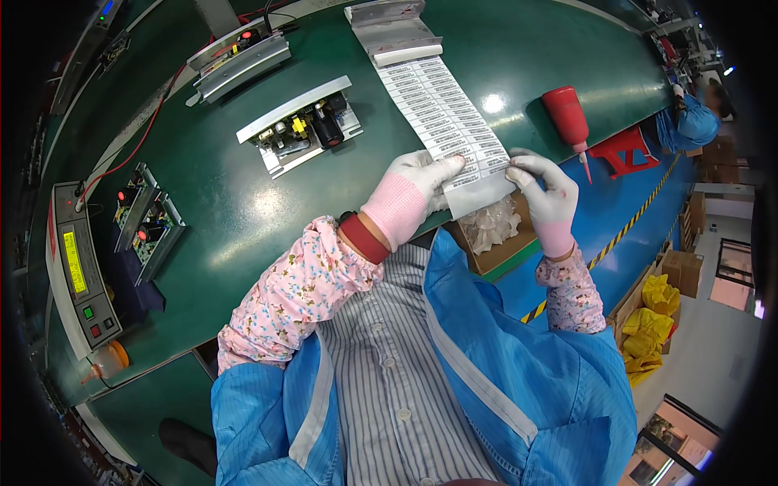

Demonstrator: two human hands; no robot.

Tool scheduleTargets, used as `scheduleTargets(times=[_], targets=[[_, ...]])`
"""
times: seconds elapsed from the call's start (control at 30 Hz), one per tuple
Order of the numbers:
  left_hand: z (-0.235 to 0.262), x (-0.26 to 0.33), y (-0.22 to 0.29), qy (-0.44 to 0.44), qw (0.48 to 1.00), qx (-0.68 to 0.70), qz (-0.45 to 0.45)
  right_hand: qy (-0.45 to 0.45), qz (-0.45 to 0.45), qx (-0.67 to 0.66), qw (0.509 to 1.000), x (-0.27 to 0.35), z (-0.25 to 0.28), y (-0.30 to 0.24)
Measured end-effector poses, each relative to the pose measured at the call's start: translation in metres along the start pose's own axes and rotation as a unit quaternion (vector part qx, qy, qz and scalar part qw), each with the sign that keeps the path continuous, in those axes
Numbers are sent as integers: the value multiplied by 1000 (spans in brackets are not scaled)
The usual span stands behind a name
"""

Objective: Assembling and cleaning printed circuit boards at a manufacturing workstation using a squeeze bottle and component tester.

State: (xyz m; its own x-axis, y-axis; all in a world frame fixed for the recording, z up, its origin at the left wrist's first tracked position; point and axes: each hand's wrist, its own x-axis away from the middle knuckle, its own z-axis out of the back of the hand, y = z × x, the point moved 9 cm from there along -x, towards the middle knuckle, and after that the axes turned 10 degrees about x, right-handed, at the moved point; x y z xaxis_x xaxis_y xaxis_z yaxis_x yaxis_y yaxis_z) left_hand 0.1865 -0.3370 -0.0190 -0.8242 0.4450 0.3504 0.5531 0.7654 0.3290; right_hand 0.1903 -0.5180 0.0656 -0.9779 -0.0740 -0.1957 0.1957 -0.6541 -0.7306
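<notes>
A long sheet of white printed labels (442,101) runs down the green bench from a metal label holder (397,28) at the far edge. My left hand (413,190), in a white glove with a pink cuff, pinches the sheet's near left part, thumb on top. At the near right edge my right hand (549,190), gloved alike, has thumb and forefinger closed on the sheet's border; whether a single label is between them is too small to tell. The blank end of the backing hangs over an open carton (519,235) of crumpled clear scraps.
Left of the labels lies a circuit board in a metal bracket (300,125); similar units stand at far left. A metering box (81,267) with a lit display sits at the left edge. To the right are a red squeeze bottle (565,117) and a red stool (624,152).
</notes>
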Motion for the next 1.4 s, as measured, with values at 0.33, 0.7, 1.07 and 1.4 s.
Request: scheduleTargets(times=[0.33,0.7,1.07,1.4], targets=[[-6,52,69,65,753,-654,17,56,-73,-159,983,-21,3,-47],[50,123,197,227,731,-378,-521,-194,-64,-179,963,-97,-173,-131],[59,115,191,212,794,-308,-479,-245,-100,-205,942,-102,-196,-135],[58,114,189,210,798,-319,-467,-243,-68,-88,964,-99,-189,-142]])
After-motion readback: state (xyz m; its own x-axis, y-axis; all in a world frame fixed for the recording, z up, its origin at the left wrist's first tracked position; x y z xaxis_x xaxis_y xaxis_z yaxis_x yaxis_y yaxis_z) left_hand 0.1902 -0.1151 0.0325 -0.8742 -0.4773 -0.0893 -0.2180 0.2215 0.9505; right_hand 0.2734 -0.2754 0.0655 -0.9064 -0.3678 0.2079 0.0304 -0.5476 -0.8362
